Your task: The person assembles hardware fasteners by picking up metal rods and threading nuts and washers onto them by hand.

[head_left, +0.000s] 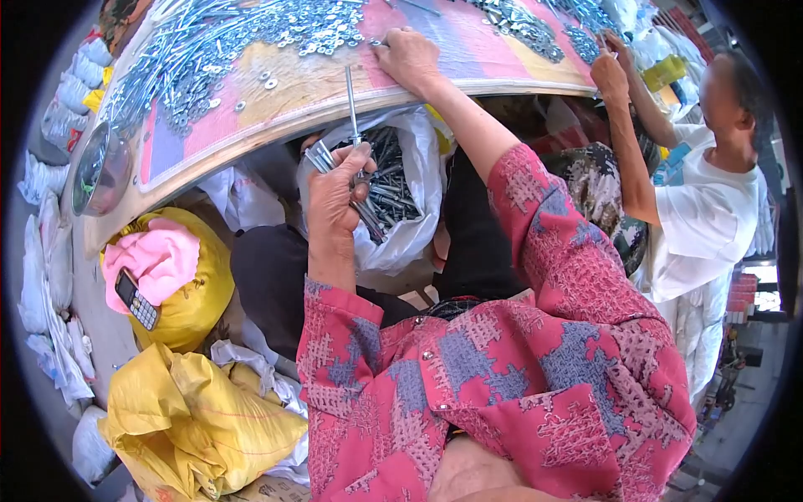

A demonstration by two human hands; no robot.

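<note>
My left hand (339, 188) is closed round a bundle of long metal bolts (320, 156) above an open white plastic bag. One long bolt (351, 100) stands upright out of its thumb and fingers, with small hardware around its lower part. My right hand (408, 58) rests at the table's near edge, fingers bent down and drawn together beside the washers. What its fingertips pinch, if anything, is too small to tell. Loose washers (314, 32) and a heap of long bolts (180, 63) lie on the cloth to its left. More bolts (389, 180) fill the white bag (429, 159) below.
The table (276, 125) has a wooden edge and checked cloth. A clear bowl (100, 171) sits at its left end. Yellow sacks (192, 418), a pink cloth (155, 251) and a phone (136, 299) lie at left. At right, a co-worker (703, 201) handles hardware beside another heap (523, 29).
</note>
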